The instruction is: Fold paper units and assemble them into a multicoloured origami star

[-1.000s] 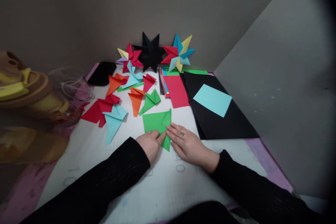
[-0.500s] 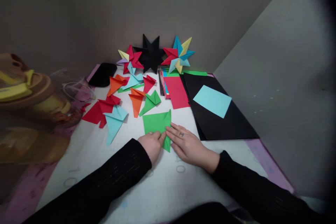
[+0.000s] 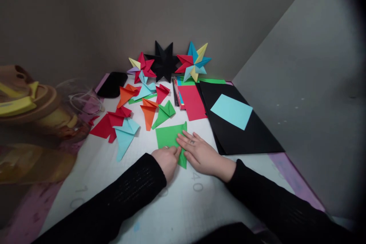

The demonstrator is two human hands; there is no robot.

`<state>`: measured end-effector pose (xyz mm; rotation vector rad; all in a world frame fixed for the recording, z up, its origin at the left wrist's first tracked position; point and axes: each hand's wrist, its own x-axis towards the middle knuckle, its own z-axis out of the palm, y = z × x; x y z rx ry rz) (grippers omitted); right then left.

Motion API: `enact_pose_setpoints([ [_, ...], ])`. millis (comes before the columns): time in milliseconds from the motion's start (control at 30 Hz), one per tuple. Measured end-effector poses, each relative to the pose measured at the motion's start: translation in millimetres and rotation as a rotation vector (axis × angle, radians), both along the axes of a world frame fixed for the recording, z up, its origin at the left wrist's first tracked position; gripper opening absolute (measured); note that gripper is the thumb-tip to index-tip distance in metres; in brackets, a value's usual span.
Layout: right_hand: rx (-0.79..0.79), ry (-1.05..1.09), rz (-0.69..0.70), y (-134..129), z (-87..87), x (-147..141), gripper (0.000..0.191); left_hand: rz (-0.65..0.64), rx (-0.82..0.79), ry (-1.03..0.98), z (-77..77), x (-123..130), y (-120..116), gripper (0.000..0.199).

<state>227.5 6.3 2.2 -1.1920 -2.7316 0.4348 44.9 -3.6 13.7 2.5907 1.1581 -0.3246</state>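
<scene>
A green sheet of paper (image 3: 166, 136) lies on the white mat, its right edge creased into a narrow fold with points at top and bottom. With curled fingers, my left hand (image 3: 166, 161) presses the lower part of the sheet down near the fold. My right hand (image 3: 202, 155) lies flat across the fold, fingers stretched out and touching my left fingertips. Part of the crease is hidden beneath the fingers. Just behind the sheet are a folded green piece (image 3: 165, 114) and a folded orange piece (image 3: 149, 112); a light blue folded piece (image 3: 126, 135) lies to the left.
Black sheets (image 3: 243, 137) with a light blue rectangle (image 3: 232, 110) on top lie at right, beside red paper (image 3: 193, 103). Paper stars (image 3: 164, 61) lean on the back wall. A black phone-like object (image 3: 112, 84) and a brown-and-yellow cup (image 3: 40, 103) stand left.
My right hand has slid slightly up and left over the fold, covering more of it. My left hand stays on the sheet. The whole view has shifted slightly.
</scene>
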Motion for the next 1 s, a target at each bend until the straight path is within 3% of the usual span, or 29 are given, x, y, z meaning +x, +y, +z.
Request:
enact_pose_setpoints([
  [400,0.006,0.079,-0.214,35,-12.9,-7,0.056,0.002,0.021,0.039,6.3,6,1,0.052],
  [533,0.083,0.211,-0.18,18,-12.4,1,0.058,-0.015,0.009,0.004,5.7,1,4,0.056],
  [733,0.124,0.051,-0.083,-19,-9.2,8,0.056,-0.007,0.026,-0.045,6.4,-1,5,0.051],
  [1000,0.057,-0.007,0.024,-32,5.2,13,0.048,0.0,0.008,-0.048,4.2,0,7,0.051],
])
